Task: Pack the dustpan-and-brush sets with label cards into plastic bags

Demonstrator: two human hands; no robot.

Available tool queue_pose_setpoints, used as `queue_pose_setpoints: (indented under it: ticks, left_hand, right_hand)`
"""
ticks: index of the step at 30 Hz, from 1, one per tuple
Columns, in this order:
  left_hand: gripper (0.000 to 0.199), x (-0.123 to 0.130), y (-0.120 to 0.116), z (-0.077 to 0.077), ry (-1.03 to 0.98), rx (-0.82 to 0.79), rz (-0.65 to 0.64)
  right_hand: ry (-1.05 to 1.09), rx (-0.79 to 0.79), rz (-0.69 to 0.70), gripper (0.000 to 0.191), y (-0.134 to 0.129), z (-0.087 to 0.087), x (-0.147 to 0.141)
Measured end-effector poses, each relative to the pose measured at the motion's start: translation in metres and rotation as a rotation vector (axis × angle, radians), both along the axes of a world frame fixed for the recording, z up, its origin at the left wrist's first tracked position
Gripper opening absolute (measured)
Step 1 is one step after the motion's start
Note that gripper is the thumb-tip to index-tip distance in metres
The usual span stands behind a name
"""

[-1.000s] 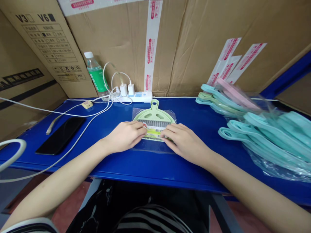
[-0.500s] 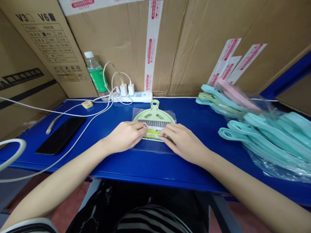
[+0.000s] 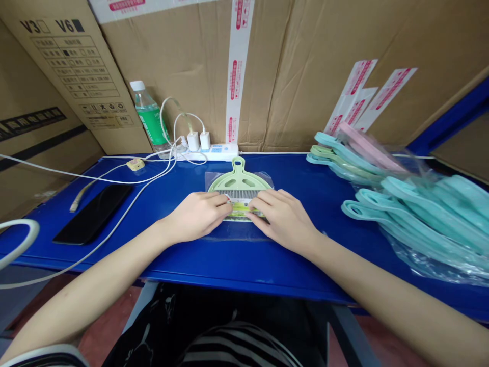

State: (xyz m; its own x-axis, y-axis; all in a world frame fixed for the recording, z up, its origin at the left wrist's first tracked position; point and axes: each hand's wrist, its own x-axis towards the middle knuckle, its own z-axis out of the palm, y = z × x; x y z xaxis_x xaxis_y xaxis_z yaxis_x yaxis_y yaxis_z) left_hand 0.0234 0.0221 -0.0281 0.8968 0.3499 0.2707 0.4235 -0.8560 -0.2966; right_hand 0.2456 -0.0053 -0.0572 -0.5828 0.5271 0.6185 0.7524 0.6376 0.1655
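Observation:
A light green dustpan [image 3: 239,176] with a grey-bristled brush [image 3: 241,194] lies flat on the blue table inside a clear plastic bag [image 3: 221,235]. Its round handle loop points away from me. Across the brush runs a yellow-green printed label [image 3: 240,206]. My left hand [image 3: 200,215] has its fingers curled together over the label's left end, with a bit of red and white at the fingertips. From the other side, my right hand [image 3: 284,216] bends its fingers over the label's right end, thumb tip at its lower edge. The fingers partly hide both label ends.
Bagged turquoise dustpans [image 3: 424,214] lie at right, with blue, green and pink ones [image 3: 374,148] behind. At left are a black phone [image 3: 92,214], white cables and a yellow-tipped connector [image 3: 135,164]. A power strip [image 3: 221,151] and bottle [image 3: 152,122] stand against the cardboard [image 3: 298,76].
My right hand has shifted slightly left and up over the label, hiding more of it. My left hand stays almost in place. The whole view has moved slightly.

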Motion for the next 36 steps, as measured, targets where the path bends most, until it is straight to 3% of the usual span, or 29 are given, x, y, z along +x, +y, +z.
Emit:
queue_pose_setpoints:
  ticks: [9,24,36]
  left_hand:
    - [0.027,0.0004,0.0008,0.0002,-0.007,-0.008,-0.009]
    - [0.026,-0.0029,0.0011,0.001,0.005,-0.074,0.004]
    - [0.023,-0.0029,0.0007,0.0007,-0.014,-0.067,-0.009]
  right_hand:
    - [-0.081,0.118,-0.061,0.024,-0.0061,0.0025,-0.0051]
    - [-0.051,-0.055,-0.053,0.024,-0.0088,0.0022,0.0035]
    - [-0.036,-0.086,-0.015,0.021,-0.01,0.0039,0.0042]
